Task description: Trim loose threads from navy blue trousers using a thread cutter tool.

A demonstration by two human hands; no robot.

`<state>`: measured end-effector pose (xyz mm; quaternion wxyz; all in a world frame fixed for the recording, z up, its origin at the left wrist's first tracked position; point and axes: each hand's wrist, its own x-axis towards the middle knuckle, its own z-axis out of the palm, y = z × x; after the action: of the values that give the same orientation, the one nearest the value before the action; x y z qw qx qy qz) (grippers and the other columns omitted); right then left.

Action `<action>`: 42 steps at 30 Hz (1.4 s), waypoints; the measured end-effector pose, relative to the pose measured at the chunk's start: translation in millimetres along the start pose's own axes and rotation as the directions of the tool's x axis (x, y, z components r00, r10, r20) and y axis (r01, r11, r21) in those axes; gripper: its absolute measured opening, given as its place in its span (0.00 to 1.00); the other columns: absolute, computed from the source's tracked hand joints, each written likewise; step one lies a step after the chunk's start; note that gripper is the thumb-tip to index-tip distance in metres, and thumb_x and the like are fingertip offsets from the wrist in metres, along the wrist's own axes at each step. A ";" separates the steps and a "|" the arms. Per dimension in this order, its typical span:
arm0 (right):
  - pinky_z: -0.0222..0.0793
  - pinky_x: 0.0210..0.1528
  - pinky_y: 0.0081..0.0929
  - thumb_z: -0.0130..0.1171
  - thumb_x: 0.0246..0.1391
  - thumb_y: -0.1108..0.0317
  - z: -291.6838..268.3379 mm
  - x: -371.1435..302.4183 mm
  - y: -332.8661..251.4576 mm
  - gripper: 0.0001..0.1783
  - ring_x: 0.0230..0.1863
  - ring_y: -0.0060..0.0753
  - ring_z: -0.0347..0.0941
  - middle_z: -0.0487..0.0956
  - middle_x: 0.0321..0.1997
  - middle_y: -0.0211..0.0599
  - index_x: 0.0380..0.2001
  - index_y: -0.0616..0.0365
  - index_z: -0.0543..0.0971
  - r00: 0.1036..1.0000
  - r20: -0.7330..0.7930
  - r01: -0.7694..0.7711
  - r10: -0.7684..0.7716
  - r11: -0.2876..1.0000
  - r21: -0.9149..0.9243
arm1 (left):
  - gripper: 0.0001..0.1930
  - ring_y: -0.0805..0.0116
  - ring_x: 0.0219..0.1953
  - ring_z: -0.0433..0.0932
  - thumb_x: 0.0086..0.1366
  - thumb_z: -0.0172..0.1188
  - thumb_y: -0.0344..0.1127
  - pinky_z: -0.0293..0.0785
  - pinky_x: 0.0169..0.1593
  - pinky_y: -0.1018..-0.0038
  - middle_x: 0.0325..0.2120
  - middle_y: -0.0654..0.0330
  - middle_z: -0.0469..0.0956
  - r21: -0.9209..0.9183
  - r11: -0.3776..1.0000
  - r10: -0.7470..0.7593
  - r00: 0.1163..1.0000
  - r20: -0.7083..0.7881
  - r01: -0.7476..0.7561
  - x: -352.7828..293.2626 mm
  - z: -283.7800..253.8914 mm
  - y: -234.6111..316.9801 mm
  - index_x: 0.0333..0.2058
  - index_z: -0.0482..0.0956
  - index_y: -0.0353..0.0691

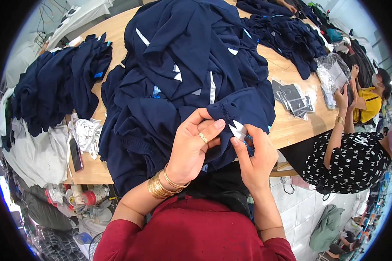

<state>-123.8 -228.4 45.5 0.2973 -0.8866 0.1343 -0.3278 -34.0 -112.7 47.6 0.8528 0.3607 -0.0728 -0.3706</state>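
Note:
Close in front of me, my left hand (189,150) pinches the gathered edge of a navy garment (248,104) between thumb and fingers. My right hand (256,158) is closed around small thread snips (238,130). Their pointed silver blades stick out from between thumb and forefinger, right beside the pinched edge, and a bit of blue shows under the fingers. Most of the snips' handle is hidden in the palm. Behind and under both hands rises a large heap of navy garments (174,48) with white and light-blue strips showing in it.
On the wooden table (287,130), more navy clothes (61,74) lie left, beside white cloth pieces (86,132) and a phone (76,154). Flat dark-and-clear packets (294,99) lie right. There, co-workers in a patterned black shirt (348,163) and a yellow top (370,104) handle plastic bags.

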 end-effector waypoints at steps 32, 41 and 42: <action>0.62 0.25 0.25 0.63 0.46 0.65 2.3 -4.5 0.1 0.13 0.23 0.33 0.67 0.75 0.26 0.34 0.32 0.61 0.75 0.996 -0.044 -0.070 0.072 0.997 0.031 | 0.06 0.85 0.36 0.72 0.61 0.57 0.32 0.66 0.41 0.83 0.33 0.72 0.76 -0.021 0.996 -0.083 0.996 -0.041 0.082 -0.9 4.5 -9.5 0.37 0.72 0.44; 0.61 0.24 0.25 0.63 0.46 0.66 0.9 -3.0 0.2 0.11 0.22 0.32 0.67 0.74 0.23 0.35 0.31 0.60 0.75 0.997 -0.052 -0.057 0.059 0.998 0.029 | 0.05 0.85 0.34 0.72 0.60 0.58 0.32 0.65 0.40 0.84 0.31 0.73 0.76 -0.010 0.996 -0.084 0.994 -0.070 0.084 -1.7 4.9 -8.8 0.35 0.71 0.46; 0.61 0.24 0.24 0.62 0.46 0.67 0.5 -2.8 0.7 0.10 0.22 0.31 0.66 0.73 0.22 0.36 0.31 0.61 0.76 0.998 -0.055 -0.042 0.044 0.999 0.029 | 0.05 0.86 0.34 0.71 0.60 0.58 0.33 0.65 0.40 0.84 0.31 0.74 0.76 -0.012 0.997 -0.081 0.994 -0.071 0.081 -1.7 4.9 -8.2 0.34 0.71 0.47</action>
<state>-125.6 -227.5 43.4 0.3127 -0.8699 0.1569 -0.3477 -42.0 -118.1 45.9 0.8408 0.3723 -0.0258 -0.3921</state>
